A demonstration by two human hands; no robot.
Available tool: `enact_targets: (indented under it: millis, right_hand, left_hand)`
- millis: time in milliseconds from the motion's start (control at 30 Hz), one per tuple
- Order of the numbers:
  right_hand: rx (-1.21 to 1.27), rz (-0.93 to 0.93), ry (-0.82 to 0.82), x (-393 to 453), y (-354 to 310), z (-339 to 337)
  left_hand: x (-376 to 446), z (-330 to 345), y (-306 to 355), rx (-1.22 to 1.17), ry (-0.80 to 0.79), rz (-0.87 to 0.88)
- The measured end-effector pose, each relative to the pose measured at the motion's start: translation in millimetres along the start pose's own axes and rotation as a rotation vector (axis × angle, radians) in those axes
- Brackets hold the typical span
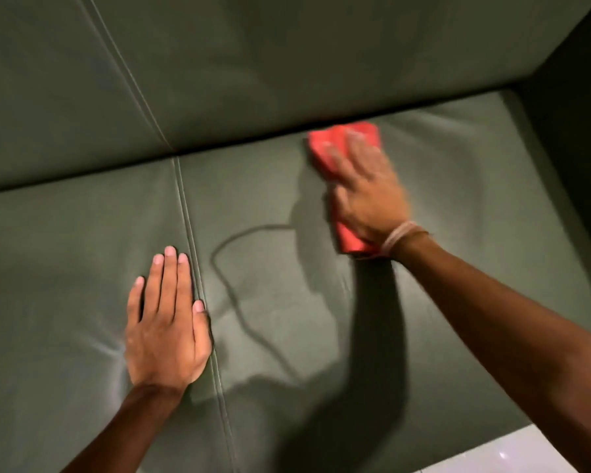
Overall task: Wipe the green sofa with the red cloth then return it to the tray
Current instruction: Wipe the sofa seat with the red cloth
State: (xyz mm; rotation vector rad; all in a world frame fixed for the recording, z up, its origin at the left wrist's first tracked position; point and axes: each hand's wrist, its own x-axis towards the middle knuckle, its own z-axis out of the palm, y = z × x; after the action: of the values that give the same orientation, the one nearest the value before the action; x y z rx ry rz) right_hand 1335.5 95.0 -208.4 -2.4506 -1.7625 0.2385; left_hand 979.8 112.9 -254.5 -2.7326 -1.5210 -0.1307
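Left hand (166, 331): I see it flat, palm down on the green sofa (82, 250) seat, fingers extended close together, beside the stitched seam (198, 285), holding nothing. Red cloth (347, 155): folded, on the seat near the backrest crease. Right hand (365, 192): arm outstretched, blurred, fingers spread, pressing the cloth flat. Wristband (401, 235): pale, on right wrist.

No legible text or labels anywhere.

The left hand (166, 331) lies flat, palm down, fingers together, at lower left of the frame. The right hand (367, 196), blurred, presses flat at center right, forearm extended, wrist banded.
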Motion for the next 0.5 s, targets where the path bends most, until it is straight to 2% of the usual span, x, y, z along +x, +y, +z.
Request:
enact_targets:
  millis: [67,133,167,200,233,300,333,367,400,433,500]
  right_hand:
    - [0.016,0.324,0.065,-41,51,-13]
    - [-0.005,0.554,0.125,-80,40,-4]
    - [-0.026,0.601,0.164,-96,12,9]
    - [-0.024,0.550,0.183,-108,-25,22]
    - [0.006,0.397,0.165,-120,-64,34]
    - [0.106,-0.115,0.056,-146,-127,55]
    - [0.106,-0.344,-0.015,-157,-137,58]
    - [0.084,-0.477,-0.048,-163,-129,58]
    - [0.068,-0.489,-0.036,-163,-110,56]
    - [0.078,-0.391,-0.007,-161,-90,51]
    - [0.176,-0.003,0.109,-151,-51,41]
  left_hand:
    - [2,-1,1,0.012,-0.004,-0.001]
    - [1,0,2,0.024,-0.016,-0.011]
    - [1,0,2,0.025,-0.021,-0.005]
    - [1,0,2,0.028,-0.023,0.008]
    - [1,0,2,0.031,-0.022,0.017]
    - [1,0,-1,0.040,-0.026,0.019]
    - [2,0,-1,0.036,-0.033,0.013]
    - [1,-2,-1,0.026,-0.042,0.007]
    - [2,-4,0,0.021,-0.043,0.006]
    - [3,-6,2,0.020,-0.049,0.011]
    - [6,-13,5,0.008,-0.090,0.003]
